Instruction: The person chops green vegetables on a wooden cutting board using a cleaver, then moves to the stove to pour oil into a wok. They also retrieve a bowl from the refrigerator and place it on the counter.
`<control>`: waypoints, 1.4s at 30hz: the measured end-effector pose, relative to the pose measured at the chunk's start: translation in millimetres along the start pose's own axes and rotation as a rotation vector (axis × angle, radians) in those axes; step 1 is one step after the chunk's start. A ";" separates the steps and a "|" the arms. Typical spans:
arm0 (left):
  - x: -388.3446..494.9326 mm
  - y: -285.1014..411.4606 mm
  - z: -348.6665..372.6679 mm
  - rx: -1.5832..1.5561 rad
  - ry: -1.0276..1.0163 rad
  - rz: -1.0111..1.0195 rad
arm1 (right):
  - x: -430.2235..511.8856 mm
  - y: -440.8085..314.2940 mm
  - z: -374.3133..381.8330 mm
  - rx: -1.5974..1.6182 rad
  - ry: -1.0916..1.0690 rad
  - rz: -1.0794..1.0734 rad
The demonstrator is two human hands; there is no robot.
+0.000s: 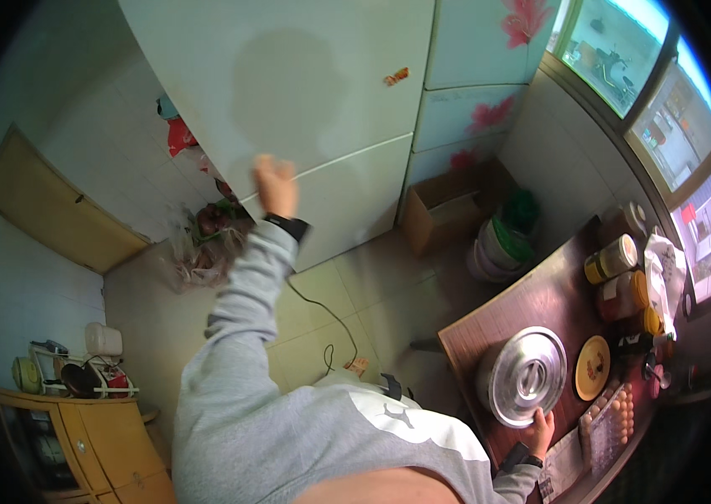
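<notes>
My left hand is raised in front of a tall pale refrigerator, close to the seam between its upper and lower doors. Its fingers look curled, but blur hides whether they grip or touch anything. On the dark wooden table to the right stands a metal pot with a shiny lid. My right hand holds the pot at its near edge, the thumb on the lid's rim and the other fingers mostly hidden below. Beside the pot is a yellow round plate or lid.
Eggs in a tray and several lidded jars crowd the table. A cardboard box and buckets stand on the floor beyond. A black cord crosses the tiles. Plastic bags lie left of the refrigerator; a wooden cabinet stands lower left.
</notes>
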State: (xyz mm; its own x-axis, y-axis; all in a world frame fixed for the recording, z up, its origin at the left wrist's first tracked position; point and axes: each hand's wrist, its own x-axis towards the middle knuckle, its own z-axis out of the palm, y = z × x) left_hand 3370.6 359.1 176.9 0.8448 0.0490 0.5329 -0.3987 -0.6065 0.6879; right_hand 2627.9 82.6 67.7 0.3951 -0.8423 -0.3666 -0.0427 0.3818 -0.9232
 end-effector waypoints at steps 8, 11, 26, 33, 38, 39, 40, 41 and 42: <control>193.9 -114.8 -85.4 0.237 0.130 -0.069 | 9.2 4.3 -14.9 0.028 0.099 0.152; 219.2 -130.8 -77.1 0.235 -0.050 -0.117 | 8.2 6.2 -17.0 -0.126 0.177 0.199; 77.5 -46.3 -106.4 0.081 0.264 0.000 | -8.7 -13.6 11.8 0.079 0.164 0.191; -61.3 72.3 -141.2 -0.096 -0.141 -0.057 | -15.5 -25.2 10.5 -0.017 -0.006 0.077; -147.6 161.1 -117.5 0.027 0.067 0.352 | -20.0 -34.2 12.9 0.142 -0.077 0.149; -160.1 179.1 -107.5 -0.075 0.061 0.333 | -19.6 -36.1 13.5 0.104 -0.019 0.176; -170.2 194.8 -98.8 -0.120 0.038 0.361 | -19.7 -38.1 14.2 0.108 -0.022 0.174; -179.4 211.0 -88.5 -0.168 -0.012 0.345 | -21.1 -39.9 14.4 0.134 -0.047 0.157; -189.5 225.9 -79.3 -0.175 -0.020 0.339 | -21.9 -40.8 15.4 -0.129 -0.100 0.014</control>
State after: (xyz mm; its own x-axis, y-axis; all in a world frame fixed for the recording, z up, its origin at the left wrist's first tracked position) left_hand 3092.1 275.7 270.4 0.6602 -0.1477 0.7364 -0.7105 -0.4410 0.5484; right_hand 2635.2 91.3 115.1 0.4832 -0.7926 -0.3719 -0.1640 0.3353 -0.9277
